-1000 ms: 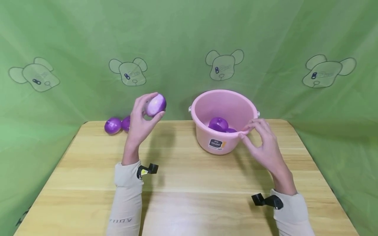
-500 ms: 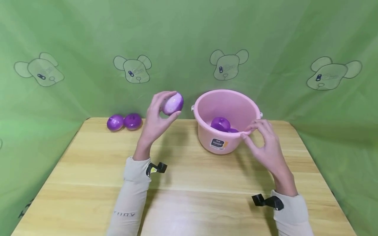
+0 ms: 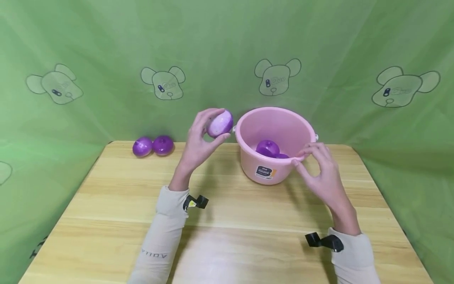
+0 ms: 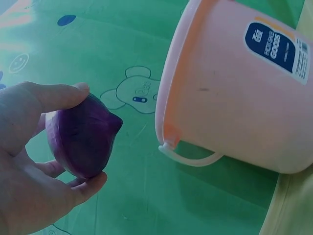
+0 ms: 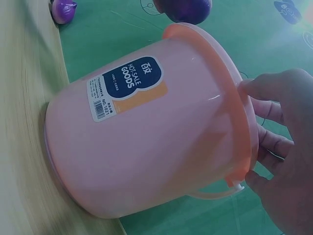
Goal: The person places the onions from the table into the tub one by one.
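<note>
Watching from right here: the left hand [image 3: 200, 144] is up off the table [image 3: 244, 215] with a purple onion [image 3: 220, 124]. The grip is only spread as wide as the onion itself, thumb along the near side and fingers curved round the far side, so it's properly pinched. From the left wrist you can see the pointy tip facing the bucket [image 3: 247, 161].

The right hand [image 3: 324, 175] has its grip on the near right part of the rim, pretty much closed down on it, thumb outside and fingers hooked over. Both forearms reach in from the near side, the left one slanting toward the bucket, the right one leaning back out to the right.

As for room: the held onion is just left of the rim, level-ish with it and not touching. It's a small gap, with the bucket's handle [image 4: 195, 160] hanging on that side. The bucket stands upright near the table's back edge, green cloth [image 3: 216, 47] close behind, mouth facing up. At least two onions [image 3: 268, 147] sit in the bottom, partly hidden by the front wall. Two spare onions [image 3: 163, 145] are side by side at the back left, well apart from the bucket.
</note>
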`<state>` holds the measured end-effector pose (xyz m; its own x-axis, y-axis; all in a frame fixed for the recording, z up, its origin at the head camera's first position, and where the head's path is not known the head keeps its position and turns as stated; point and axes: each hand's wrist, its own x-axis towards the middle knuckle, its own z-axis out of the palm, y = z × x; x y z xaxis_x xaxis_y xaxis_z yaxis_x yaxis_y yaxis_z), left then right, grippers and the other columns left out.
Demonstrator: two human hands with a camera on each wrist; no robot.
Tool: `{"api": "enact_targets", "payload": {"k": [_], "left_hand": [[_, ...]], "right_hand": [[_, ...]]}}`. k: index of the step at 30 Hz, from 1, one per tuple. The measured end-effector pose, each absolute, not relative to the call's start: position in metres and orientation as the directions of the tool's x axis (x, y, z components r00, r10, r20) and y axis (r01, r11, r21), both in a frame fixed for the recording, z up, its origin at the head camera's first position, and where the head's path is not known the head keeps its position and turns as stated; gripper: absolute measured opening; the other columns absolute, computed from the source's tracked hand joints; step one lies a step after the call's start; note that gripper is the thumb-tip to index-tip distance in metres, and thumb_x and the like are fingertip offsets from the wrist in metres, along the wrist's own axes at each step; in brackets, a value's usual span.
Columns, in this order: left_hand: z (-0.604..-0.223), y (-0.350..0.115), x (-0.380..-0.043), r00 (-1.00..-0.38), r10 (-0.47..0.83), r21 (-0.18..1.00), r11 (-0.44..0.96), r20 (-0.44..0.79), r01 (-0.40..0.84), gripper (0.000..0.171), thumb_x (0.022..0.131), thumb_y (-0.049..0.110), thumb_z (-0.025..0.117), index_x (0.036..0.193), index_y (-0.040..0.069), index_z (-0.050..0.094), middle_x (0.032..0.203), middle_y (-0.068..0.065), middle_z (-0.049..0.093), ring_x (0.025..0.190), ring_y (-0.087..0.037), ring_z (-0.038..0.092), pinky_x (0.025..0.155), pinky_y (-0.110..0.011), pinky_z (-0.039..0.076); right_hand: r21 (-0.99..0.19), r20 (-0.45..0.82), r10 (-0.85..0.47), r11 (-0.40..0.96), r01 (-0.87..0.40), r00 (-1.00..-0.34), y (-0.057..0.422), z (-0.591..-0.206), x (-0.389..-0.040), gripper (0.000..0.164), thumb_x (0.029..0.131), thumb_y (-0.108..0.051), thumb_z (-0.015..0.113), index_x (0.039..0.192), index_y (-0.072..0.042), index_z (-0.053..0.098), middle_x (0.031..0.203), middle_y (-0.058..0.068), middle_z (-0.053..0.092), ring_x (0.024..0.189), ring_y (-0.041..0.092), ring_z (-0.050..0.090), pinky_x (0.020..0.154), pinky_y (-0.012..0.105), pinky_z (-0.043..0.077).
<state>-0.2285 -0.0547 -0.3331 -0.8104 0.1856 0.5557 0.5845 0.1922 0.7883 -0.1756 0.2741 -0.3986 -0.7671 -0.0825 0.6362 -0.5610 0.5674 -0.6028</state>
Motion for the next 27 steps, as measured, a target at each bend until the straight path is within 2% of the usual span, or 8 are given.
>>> {"api": "enact_targets", "payload": {"k": [7, 12, 20, 27], "left_hand": [[-0.335, -0.047, -0.225, -0.803, 0.225, 0.783, 0.193, 0.552, 0.592, 0.06, 0.084, -0.001, 0.081, 0.14, 0.001, 0.057, 0.144, -0.019, 0.048, 0.128, -0.031, 0.052, 0.105, -0.043, 0.051], [-0.345, -0.04, -0.236, -0.792, 0.248, 0.771, 0.196, 0.558, 0.605, 0.063, 0.082, 0.001, 0.084, 0.14, 0.003, 0.058, 0.144, -0.016, 0.05, 0.128, -0.03, 0.052, 0.106, -0.045, 0.05], [-0.357, -0.03, -0.251, -0.75, 0.305, 0.743, 0.166, 0.587, 0.649, 0.063, 0.084, 0.011, 0.086, 0.141, 0.015, 0.06, 0.146, -0.005, 0.053, 0.126, -0.02, 0.054, 0.102, -0.042, 0.053], [-0.353, -0.021, -0.252, -0.73, 0.342, 0.732, 0.152, 0.592, 0.664, 0.063, 0.085, 0.012, 0.085, 0.142, 0.014, 0.059, 0.146, -0.005, 0.054, 0.125, -0.018, 0.055, 0.098, -0.042, 0.054]], "right_hand": [[-0.611, 0.632, -0.079, 0.56, -0.559, -0.771, 0.276, -0.402, -0.174, 0.026, 0.081, 0.007, 0.08, 0.104, 0.0, 0.069, 0.118, 0.013, 0.062, 0.122, 0.026, 0.049, 0.115, 0.056, 0.033], [-0.625, 0.625, -0.072, 0.551, -0.553, -0.777, 0.276, -0.403, -0.174, 0.026, 0.082, 0.005, 0.08, 0.105, -0.001, 0.069, 0.119, 0.011, 0.062, 0.124, 0.029, 0.049, 0.116, 0.059, 0.031], [-0.625, 0.62, -0.071, 0.558, -0.547, -0.781, 0.276, -0.401, -0.173, 0.026, 0.082, 0.005, 0.08, 0.106, -0.001, 0.069, 0.12, 0.013, 0.062, 0.125, 0.028, 0.048, 0.117, 0.058, 0.03], [-0.622, 0.614, -0.078, 0.565, -0.542, -0.786, 0.276, -0.398, -0.173, 0.025, 0.084, 0.003, 0.08, 0.106, -0.002, 0.069, 0.119, 0.016, 0.061, 0.123, 0.027, 0.048, 0.117, 0.059, 0.03]]}}
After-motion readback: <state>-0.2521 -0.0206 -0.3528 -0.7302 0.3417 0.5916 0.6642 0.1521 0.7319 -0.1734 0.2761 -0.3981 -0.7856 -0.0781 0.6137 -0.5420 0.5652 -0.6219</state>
